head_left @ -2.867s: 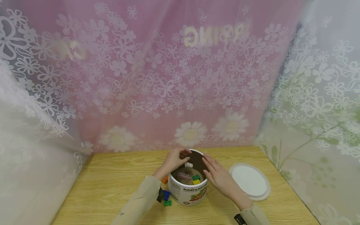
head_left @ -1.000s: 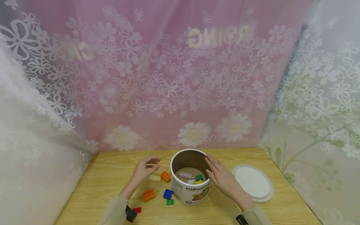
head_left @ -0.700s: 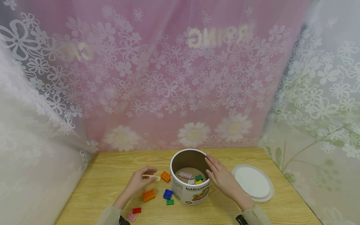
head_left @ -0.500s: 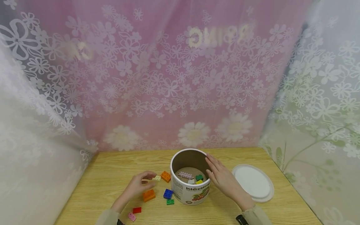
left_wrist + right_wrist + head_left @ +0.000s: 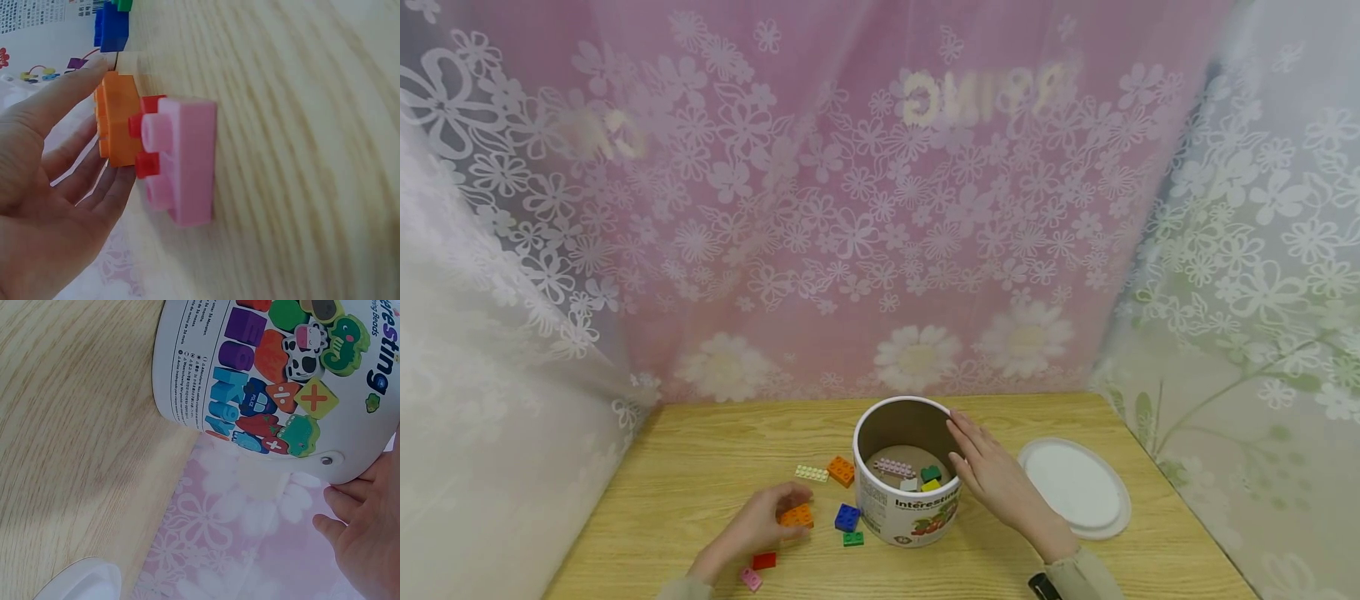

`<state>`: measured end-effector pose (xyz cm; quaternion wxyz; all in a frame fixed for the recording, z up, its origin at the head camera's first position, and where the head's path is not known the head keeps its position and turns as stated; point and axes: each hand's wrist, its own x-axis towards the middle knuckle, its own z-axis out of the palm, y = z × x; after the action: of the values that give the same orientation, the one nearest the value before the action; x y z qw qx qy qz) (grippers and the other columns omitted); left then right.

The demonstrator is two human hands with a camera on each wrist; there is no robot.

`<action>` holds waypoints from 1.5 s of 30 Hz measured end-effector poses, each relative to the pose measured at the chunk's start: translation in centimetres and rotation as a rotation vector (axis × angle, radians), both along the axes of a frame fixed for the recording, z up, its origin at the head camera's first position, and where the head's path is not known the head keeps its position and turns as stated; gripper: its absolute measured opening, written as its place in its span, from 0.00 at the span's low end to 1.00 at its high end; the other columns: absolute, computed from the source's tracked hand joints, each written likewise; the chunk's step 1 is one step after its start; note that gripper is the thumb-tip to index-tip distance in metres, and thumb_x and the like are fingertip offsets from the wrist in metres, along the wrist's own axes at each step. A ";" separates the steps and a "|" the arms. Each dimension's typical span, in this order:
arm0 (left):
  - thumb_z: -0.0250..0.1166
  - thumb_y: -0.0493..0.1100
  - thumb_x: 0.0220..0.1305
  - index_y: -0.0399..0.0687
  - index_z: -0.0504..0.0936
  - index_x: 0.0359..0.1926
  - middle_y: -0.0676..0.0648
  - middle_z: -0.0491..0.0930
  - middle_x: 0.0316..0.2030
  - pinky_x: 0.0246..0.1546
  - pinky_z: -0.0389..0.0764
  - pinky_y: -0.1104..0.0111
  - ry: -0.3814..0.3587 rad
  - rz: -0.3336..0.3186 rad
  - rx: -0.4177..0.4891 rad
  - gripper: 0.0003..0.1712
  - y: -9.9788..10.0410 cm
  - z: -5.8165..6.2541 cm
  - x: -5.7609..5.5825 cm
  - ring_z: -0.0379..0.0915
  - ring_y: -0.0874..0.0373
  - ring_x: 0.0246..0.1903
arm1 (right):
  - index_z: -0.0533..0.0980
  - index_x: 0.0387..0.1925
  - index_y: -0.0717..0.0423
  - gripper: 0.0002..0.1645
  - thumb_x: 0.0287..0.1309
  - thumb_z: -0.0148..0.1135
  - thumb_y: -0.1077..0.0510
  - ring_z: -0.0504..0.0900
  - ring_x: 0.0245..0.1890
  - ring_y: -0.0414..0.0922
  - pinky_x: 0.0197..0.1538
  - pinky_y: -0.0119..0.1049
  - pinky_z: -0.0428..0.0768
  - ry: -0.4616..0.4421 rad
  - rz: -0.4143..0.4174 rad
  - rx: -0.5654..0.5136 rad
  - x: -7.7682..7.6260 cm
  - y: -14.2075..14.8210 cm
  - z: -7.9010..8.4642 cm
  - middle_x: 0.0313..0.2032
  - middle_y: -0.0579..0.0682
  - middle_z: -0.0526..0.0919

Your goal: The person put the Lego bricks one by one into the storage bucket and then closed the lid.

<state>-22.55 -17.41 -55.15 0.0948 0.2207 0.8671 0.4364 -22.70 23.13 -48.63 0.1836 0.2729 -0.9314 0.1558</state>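
Note:
My left hand point(image 5: 760, 521) is low around an orange toy brick point(image 5: 797, 517) on the table. In the left wrist view the thumb lies on the near side of the brick point(image 5: 122, 119), with loosely spread fingers behind it. A red brick point(image 5: 764, 561) and a pink brick point(image 5: 751, 578) lie near that wrist. My right hand point(image 5: 996, 475) rests with straight fingers on the right rim of the white bucket point(image 5: 887, 525). Inside the bucket lie a lilac brick point(image 5: 895, 467), a dark green one point(image 5: 931, 473), a yellow one point(image 5: 931, 485) and a white one point(image 5: 909, 484).
Left of the bucket are a blue brick point(image 5: 847, 517), a green brick point(image 5: 853, 539), another orange brick point(image 5: 841, 471) and a cream brick point(image 5: 812, 473). A white lid point(image 5: 1075, 487) lies on the right. Flowered curtains point(image 5: 880, 250) enclose the wooden table point(image 5: 700, 442).
My left hand has let go of the white brick in the bucket, moved left, passed over the cream brick and come down to the orange one. My right hand has stayed at the rim.

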 end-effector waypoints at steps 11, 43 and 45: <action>0.80 0.39 0.51 0.40 0.82 0.51 0.48 0.83 0.46 0.46 0.83 0.62 0.050 0.037 -0.073 0.26 -0.2 0.2 0.3 0.80 0.51 0.45 | 0.60 0.76 0.61 0.34 0.78 0.49 0.47 0.59 0.76 0.53 0.75 0.54 0.59 -0.019 -0.006 0.002 0.1 0.0 0.2 0.77 0.55 0.57; 0.77 0.39 0.57 0.45 0.85 0.52 0.52 0.83 0.42 0.42 0.84 0.64 0.197 0.072 -0.094 0.20 0.7 5.8 -2.1 0.79 0.56 0.41 | 0.63 0.74 0.63 0.33 0.77 0.51 0.49 0.63 0.74 0.54 0.73 0.54 0.61 0.041 -0.003 0.003 0.2 0.0 0.2 0.75 0.58 0.62; 0.76 0.39 0.57 0.46 0.85 0.52 0.52 0.83 0.42 0.43 0.84 0.63 0.209 0.071 -0.091 0.20 0.9 6.3 -2.2 0.78 0.56 0.41 | 0.64 0.74 0.63 0.33 0.77 0.51 0.49 0.63 0.74 0.55 0.73 0.54 0.62 0.048 -0.004 0.006 0.3 -0.1 0.2 0.75 0.58 0.62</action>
<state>-24.75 -16.53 -48.88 -0.0017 0.2295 0.8983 0.3746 -22.42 23.07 -48.43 0.2053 0.2754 -0.9277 0.1461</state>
